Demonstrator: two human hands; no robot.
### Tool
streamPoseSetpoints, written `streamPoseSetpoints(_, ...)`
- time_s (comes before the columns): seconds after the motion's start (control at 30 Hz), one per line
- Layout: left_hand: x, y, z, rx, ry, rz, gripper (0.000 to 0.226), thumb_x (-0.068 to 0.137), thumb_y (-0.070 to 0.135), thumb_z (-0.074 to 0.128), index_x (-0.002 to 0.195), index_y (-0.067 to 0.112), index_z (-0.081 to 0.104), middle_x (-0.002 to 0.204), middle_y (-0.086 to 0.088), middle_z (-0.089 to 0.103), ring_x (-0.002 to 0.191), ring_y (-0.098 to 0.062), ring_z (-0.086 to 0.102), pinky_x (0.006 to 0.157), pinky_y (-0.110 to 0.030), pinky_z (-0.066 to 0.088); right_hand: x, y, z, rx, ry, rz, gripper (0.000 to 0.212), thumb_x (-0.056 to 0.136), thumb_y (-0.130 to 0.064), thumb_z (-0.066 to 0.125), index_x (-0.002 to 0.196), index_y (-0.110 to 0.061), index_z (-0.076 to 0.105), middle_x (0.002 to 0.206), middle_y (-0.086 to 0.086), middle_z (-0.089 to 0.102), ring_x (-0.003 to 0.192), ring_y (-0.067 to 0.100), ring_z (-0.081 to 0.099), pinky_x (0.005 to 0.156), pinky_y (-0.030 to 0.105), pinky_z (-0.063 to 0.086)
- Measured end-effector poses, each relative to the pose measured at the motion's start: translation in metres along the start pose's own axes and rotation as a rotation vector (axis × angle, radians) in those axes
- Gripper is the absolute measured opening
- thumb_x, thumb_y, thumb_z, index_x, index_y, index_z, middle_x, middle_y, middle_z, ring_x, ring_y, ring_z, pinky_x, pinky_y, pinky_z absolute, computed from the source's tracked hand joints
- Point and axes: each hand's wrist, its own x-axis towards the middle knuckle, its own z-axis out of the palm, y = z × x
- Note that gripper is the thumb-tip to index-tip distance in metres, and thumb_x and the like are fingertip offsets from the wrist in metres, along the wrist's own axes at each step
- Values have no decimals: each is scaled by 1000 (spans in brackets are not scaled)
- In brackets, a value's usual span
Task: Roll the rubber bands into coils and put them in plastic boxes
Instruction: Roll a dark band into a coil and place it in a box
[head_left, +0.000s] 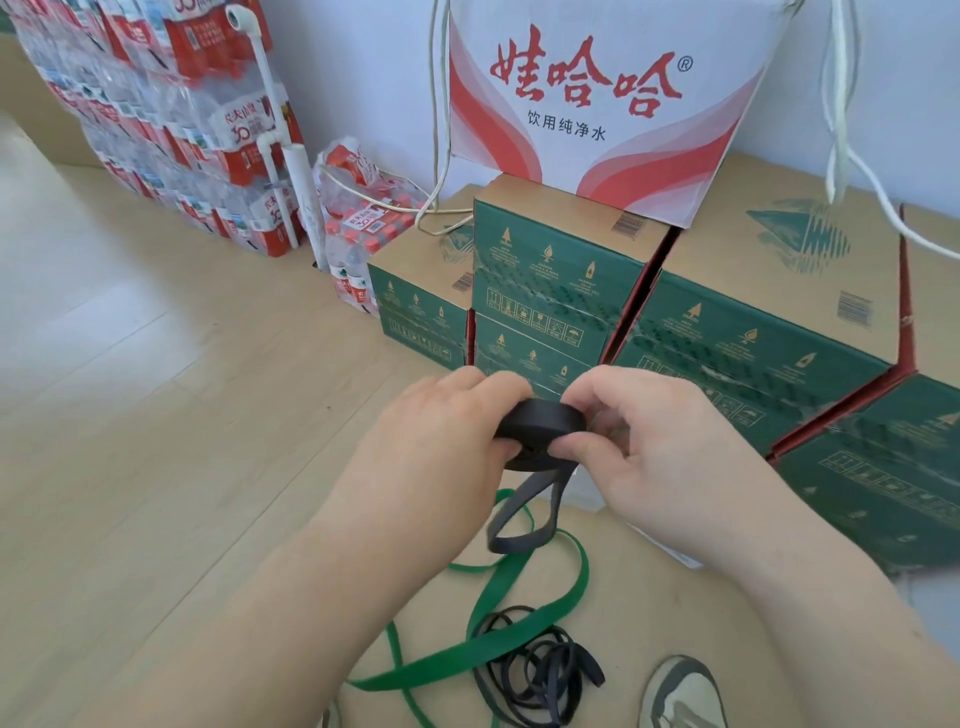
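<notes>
Both hands, left hand (441, 436) and right hand (644, 441), pinch the black coil (540, 421) mid-frame; green cartons (753, 332) crowd right, open floor (156, 364) left.

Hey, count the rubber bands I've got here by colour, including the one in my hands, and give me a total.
Dark grey band, partly coiled, held by the left hand and right hand: 1
Green flat band on the floor: 1
Thin black bands in a tangle: cannot tell how many, counted as 1 pile
Total: 2 bands plus 1 tangled pile.
</notes>
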Motion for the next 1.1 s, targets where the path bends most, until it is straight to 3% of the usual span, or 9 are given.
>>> streamPoseSetpoints(0.13, 2, -9, -1, -238, 25, -119, 23, 92, 16, 66, 108, 33, 62, 98, 13, 65, 90, -10, 59, 82, -35, 53, 0, 0, -12, 197, -6, 127, 19, 78, -31, 85, 91, -38, 72, 81, -16, 73, 71, 5, 68, 65, 18, 53)
streamPoseSetpoints(0.23, 2, -9, 0, -457, 45, -228, 19, 93, 18, 69, 102, 34, 61, 92, 17, 70, 83, -2, 65, 76, -22, 56, 1, 4, -19, 216, -46, 153, 26, 81, -30, 84, 98, -45, 72, 85, -24, 73, 72, 1, 71, 70, 22, 53)
streamPoseSetpoints(0.33, 2, -6, 0, -580, 37, -268, 19, 93, 20, 71, 100, 35, 61, 91, 19, 71, 83, 0, 67, 71, -15, 53, 2, 7, -20, 225, -38, 126, 24, 87, -26, 79, 103, -42, 72, 86, -14, 75, 72, 6, 71, 77, 32, 58)
streamPoseSetpoints(0.43, 0, -5, 0, -496, 27, -232, 19, 92, 23, 71, 102, 35, 60, 95, 19, 69, 85, -2, 66, 75, -23, 56, 1, 9, -17, 157, -2, 60, 13, 90, -23, 75, 93, -35, 72, 77, -8, 71, 67, 11, 62, 69, 27, 53)
streamPoseSetpoints(0.53, -1, -5, 1, -187, 52, -107, 36, 88, 32, 73, 119, 35, 55, 112, 16, 57, 94, -8, 59, 81, -31, 54, 2, 11, -11, 3, 0, 13, 13, 89, -17, 75, 90, -30, 72, 77, -10, 61, 71, 6, 55, 67, 22, 46)
streamPoseSetpoints(0.67, -3, 1, 2, -8, -7, 64, 31, 86, 22, 69, 115, 30, 58, 103, 11, 55, 94, -17, 55, 78, -35, 47, 0, 9, -1, -126, -16, -64, 16, 87, -13, 72, 88, -27, 67, 84, -10, 53, 76, 9, 53, 72, 41, 52)
streamPoseSetpoints(0.8, -1, -3, 5, -178, 23, -62, 28, 86, 12, 67, 105, 32, 62, 96, 13, 64, 92, -13, 59, 81, -38, 52, -1, 7, -5, 5, 53, -79, 20, 86, -16, 76, 94, -33, 72, 86, -11, 54, 75, 10, 56, 70, 29, 48)
streamPoseSetpoints(0.93, 4, -11, 3, -435, 60, -211, 30, 84, 4, 70, 99, 30, 65, 91, 14, 71, 91, -7, 66, 84, -37, 58, -1, 5, -16, 211, -4, 108, 38, 85, -26, 81, 116, -42, 67, 97, -17, 66, 68, 4, 63, 68, 22, 48)
streamPoseSetpoints(1.1, 4, -6, 2, -573, 46, -285, 25, 88, 10, 73, 97, 31, 62, 91, 14, 72, 87, 2, 66, 77, -14, 51, 2, 11, -26, 199, -38, 88, 18, 89, -24, 76, 95, -40, 73, 73, -4, 72, 63, 17, 65, 68, 31, 54)
